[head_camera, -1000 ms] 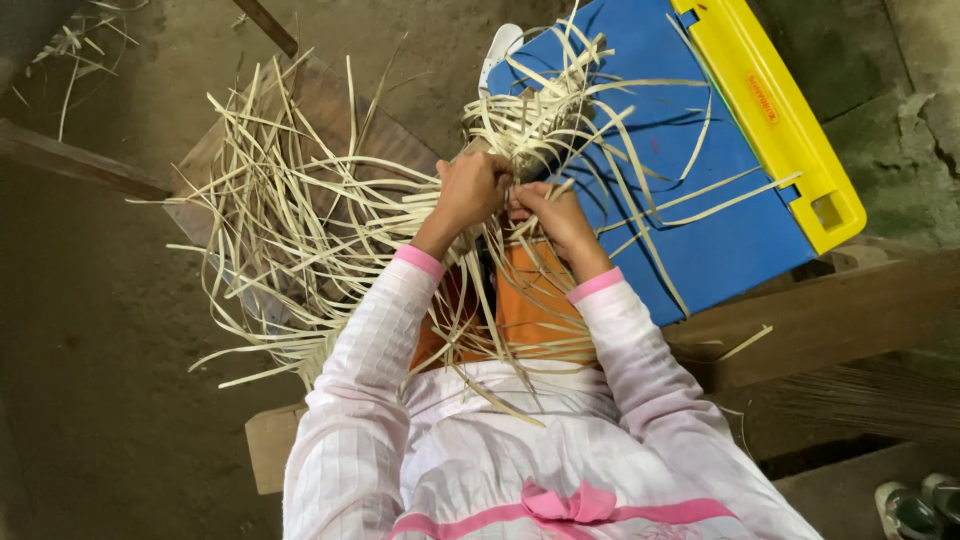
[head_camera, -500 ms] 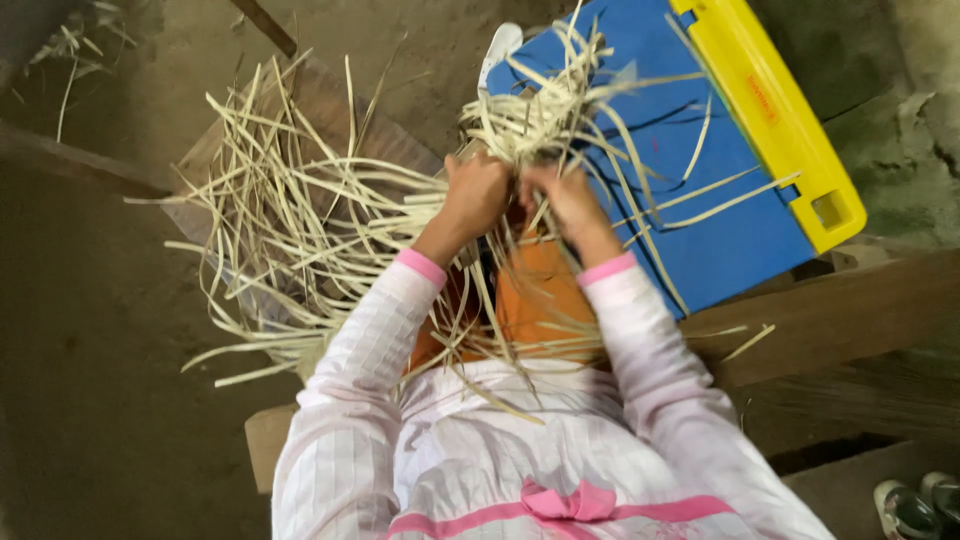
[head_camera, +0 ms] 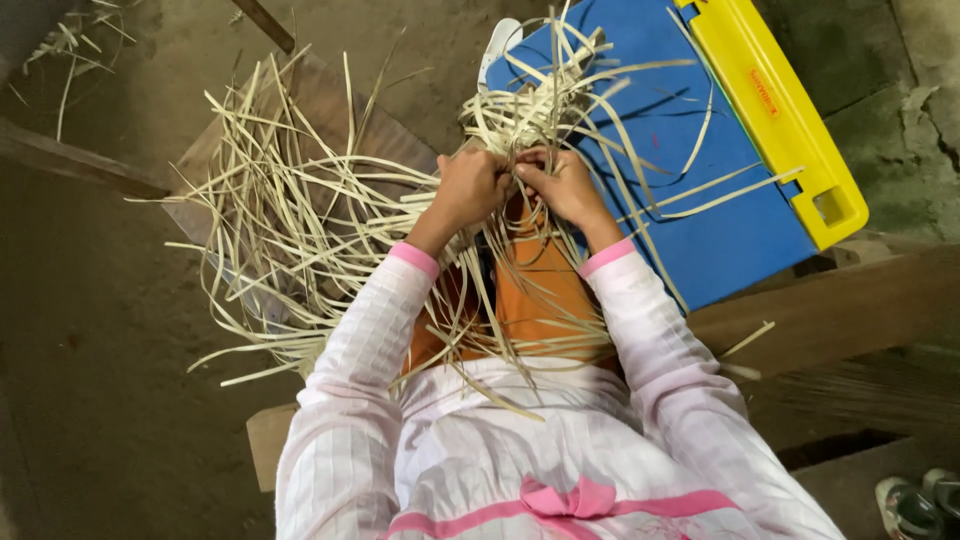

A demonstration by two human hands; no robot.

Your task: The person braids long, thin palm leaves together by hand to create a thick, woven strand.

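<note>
Both hands meet at the middle of a tangle of pale cane strips (head_camera: 300,230), right over the person's lap. The left hand (head_camera: 470,188) is curled into a fist around a bunch of the strips, knuckles up, clamped on them. The right hand (head_camera: 562,185) sits just beside it, almost touching, its fingers pinched on strands where the weave thickens; from this angle I cannot quite tell whether it grips one strip or several.

Just above the hands rises the woven part (head_camera: 535,105), a dense knot of interlaced strips with loose ends pointing up and outward. Long strips fan out to the left over a brown wooden board (head_camera: 330,110) on the floor, and others trail down across the orange cloth (head_camera: 535,290) on the person's knees. A few stray to the right over a blue plastic case (head_camera: 720,210) with a yellow edge (head_camera: 790,120), which lies tilted beside the right forearm.

The sleeves (head_camera: 350,370) are pale pink with brighter pink cuffs. A wooden beam (head_camera: 830,310) runs under the case, and a grey shoe (head_camera: 915,505) shows in the lower right corner on the bare concrete floor (head_camera: 90,380).
</note>
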